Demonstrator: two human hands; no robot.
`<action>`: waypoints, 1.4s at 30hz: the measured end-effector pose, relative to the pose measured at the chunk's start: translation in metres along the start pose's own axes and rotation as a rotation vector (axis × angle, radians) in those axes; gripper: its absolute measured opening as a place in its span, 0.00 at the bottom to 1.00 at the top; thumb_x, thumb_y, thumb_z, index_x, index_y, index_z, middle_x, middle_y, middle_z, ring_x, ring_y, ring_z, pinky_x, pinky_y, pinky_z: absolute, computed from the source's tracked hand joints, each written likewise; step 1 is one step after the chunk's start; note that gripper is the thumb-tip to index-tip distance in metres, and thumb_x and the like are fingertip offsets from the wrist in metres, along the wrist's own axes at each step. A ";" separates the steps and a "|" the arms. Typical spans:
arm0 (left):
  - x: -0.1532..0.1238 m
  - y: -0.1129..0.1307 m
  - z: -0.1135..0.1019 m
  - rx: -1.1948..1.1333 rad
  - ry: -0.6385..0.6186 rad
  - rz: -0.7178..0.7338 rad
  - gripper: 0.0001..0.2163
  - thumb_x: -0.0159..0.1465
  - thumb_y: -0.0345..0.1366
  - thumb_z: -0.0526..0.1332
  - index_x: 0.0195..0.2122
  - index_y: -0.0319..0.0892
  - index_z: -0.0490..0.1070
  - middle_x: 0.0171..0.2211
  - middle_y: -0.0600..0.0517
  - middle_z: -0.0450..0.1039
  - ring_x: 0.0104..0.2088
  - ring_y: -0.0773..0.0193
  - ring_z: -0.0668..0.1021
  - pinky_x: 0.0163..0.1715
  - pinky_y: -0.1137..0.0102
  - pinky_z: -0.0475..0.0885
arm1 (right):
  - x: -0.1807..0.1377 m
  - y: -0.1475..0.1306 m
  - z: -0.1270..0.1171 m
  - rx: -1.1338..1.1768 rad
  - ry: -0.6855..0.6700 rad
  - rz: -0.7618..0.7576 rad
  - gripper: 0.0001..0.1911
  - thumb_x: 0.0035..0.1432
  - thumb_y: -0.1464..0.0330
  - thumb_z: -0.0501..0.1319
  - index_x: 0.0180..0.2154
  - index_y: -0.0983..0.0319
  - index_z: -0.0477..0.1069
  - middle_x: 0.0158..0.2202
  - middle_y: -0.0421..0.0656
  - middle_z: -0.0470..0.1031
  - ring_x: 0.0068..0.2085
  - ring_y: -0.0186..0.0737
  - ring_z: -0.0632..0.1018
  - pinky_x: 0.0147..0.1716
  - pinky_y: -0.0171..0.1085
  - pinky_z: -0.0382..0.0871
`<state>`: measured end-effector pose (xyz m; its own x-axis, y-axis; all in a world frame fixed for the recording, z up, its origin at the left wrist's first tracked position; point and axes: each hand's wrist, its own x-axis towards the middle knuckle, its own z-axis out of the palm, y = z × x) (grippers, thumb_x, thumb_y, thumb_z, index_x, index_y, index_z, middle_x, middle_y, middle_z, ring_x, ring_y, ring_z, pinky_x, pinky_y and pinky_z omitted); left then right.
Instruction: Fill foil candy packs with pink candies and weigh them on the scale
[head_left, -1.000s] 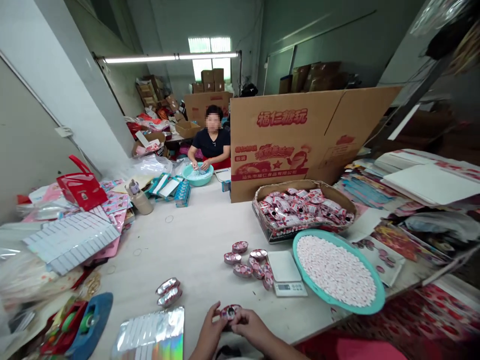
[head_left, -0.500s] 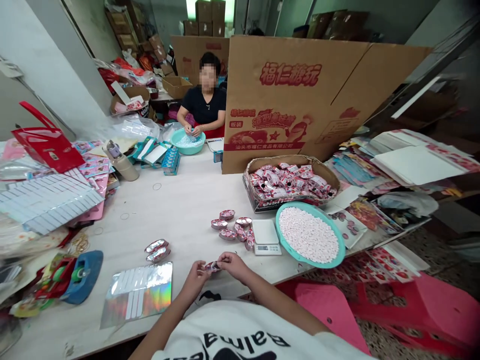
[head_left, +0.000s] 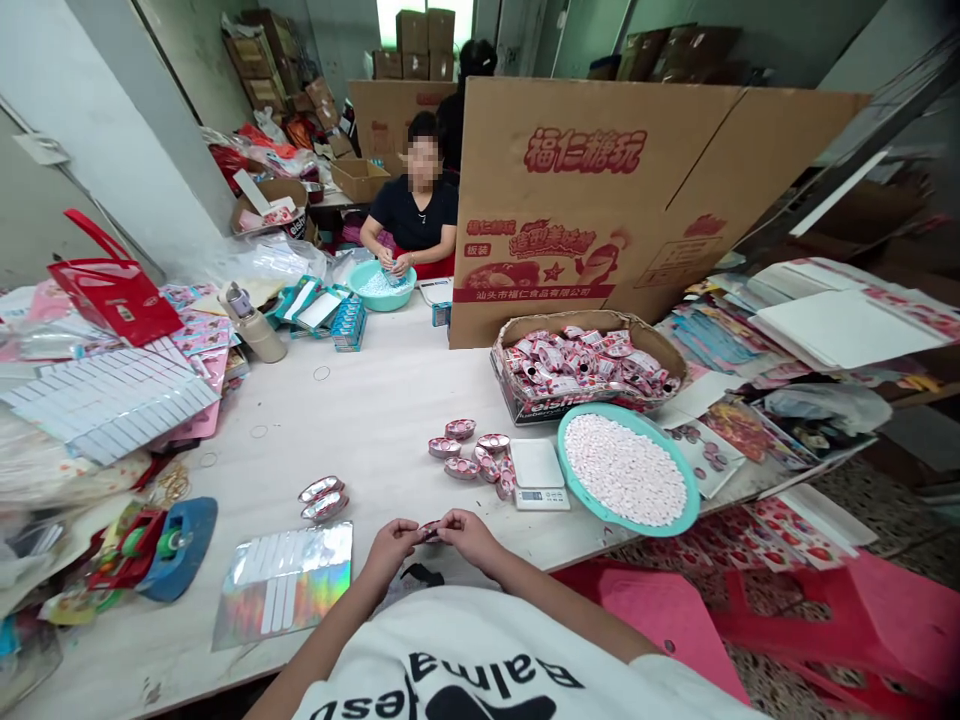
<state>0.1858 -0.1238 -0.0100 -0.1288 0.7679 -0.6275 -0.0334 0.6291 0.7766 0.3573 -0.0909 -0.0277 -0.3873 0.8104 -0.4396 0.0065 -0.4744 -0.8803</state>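
Close to the front edge of the table, a small pink-and-silver oval candy pack (head_left: 430,533) is pinched at its two ends. My left hand (head_left: 394,546) grips one end and my right hand (head_left: 468,536) the other, partly hiding it. Several similar packs (head_left: 462,467) lie loose just beyond, beside a small white digital scale (head_left: 538,475). Two more packs (head_left: 324,499), silver side showing, rest to the left. Below those is a shiny holographic sheet (head_left: 285,578) bearing white strips.
A teal basin of white candies (head_left: 694,505) stands right of the scale, and a carton (head_left: 504,385) full of wrapped packs behind it. A tall cardboard sheet (head_left: 547,210) screens the back. A tape dispenser (head_left: 184,560) sits left. Across the table, a person (head_left: 416,215) handles things over another basin (head_left: 362,290).
The view has shifted slightly, so things appear a little further right. Both hands still hold the candy pack, with fingers slightly repositioned. Another person's dark head now shows behind the cardboard.
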 end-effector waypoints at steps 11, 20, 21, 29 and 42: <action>0.005 -0.015 -0.005 0.216 0.031 0.105 0.25 0.45 0.54 0.66 0.35 0.36 0.76 0.26 0.46 0.78 0.30 0.56 0.79 0.33 0.65 0.71 | -0.004 0.009 -0.002 -0.111 0.195 0.023 0.05 0.41 0.70 0.67 0.22 0.61 0.71 0.21 0.37 0.75 0.28 0.37 0.76 0.35 0.37 0.68; 0.011 -0.003 -0.004 0.541 0.030 0.314 0.12 0.51 0.40 0.62 0.32 0.39 0.80 0.31 0.46 0.81 0.36 0.53 0.80 0.40 0.64 0.71 | 0.005 0.005 -0.005 -0.236 0.333 0.016 0.10 0.40 0.78 0.64 0.29 0.61 0.73 0.15 0.32 0.68 0.21 0.36 0.73 0.25 0.33 0.65; 0.011 -0.001 -0.003 0.566 0.028 0.322 0.13 0.52 0.38 0.62 0.35 0.38 0.80 0.30 0.47 0.81 0.35 0.54 0.80 0.39 0.65 0.71 | 0.006 0.003 -0.006 -0.246 0.334 0.020 0.09 0.41 0.78 0.63 0.28 0.61 0.73 0.15 0.33 0.69 0.21 0.36 0.73 0.25 0.33 0.65; 0.012 0.001 0.001 0.685 0.002 0.385 0.09 0.57 0.36 0.60 0.32 0.41 0.79 0.32 0.49 0.81 0.35 0.59 0.79 0.38 0.69 0.69 | 0.008 0.003 -0.017 -0.392 0.245 0.106 0.05 0.54 0.73 0.65 0.27 0.64 0.74 0.26 0.38 0.77 0.31 0.35 0.78 0.35 0.36 0.72; 0.014 -0.003 0.004 0.729 0.062 0.367 0.04 0.59 0.31 0.59 0.32 0.41 0.73 0.31 0.50 0.77 0.33 0.62 0.76 0.35 0.70 0.66 | 0.021 0.016 -0.016 -0.597 0.287 0.141 0.12 0.64 0.62 0.60 0.43 0.64 0.73 0.43 0.44 0.76 0.41 0.38 0.78 0.42 0.43 0.75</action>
<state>0.1881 -0.1147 -0.0218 -0.0620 0.9455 -0.3198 0.6720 0.2764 0.6870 0.3645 -0.0763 -0.0541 -0.0856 0.8528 -0.5152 0.5790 -0.3783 -0.7223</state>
